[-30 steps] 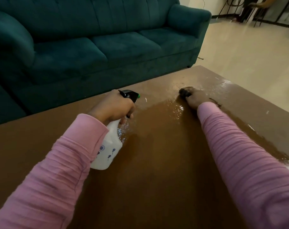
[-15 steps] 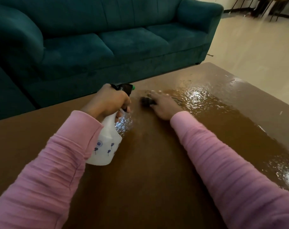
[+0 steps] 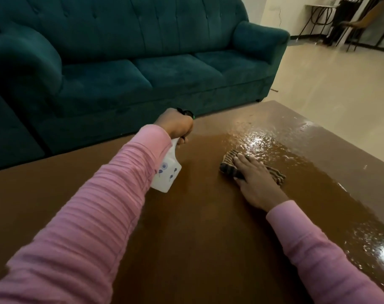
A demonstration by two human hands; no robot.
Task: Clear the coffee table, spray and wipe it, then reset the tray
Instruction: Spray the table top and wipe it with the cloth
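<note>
Teal sofa (image 3: 142, 69) cushions fill the background, and in front of them a brown table (image 3: 197, 238) is bare except for what the hands hold. A wet, shiny patch (image 3: 259, 143) spreads across its far right part, with another gleam at the right edge. The left hand (image 3: 174, 126) is closed around the neck of a white spray bottle (image 3: 167, 174), held above the table with its nozzle pointing away. The right hand (image 3: 255, 181) lies flat, fingers together, pressing a striped cloth (image 3: 230, 163) onto the table at the near edge of the wet patch. No tray shows. To wipe well, I judge the palm should keep even pressure and push the cloth through the wet area in overlapping strokes, reaching the far corner and edges. The bottle is best kept upright and clear of the wiping arm.
</note>
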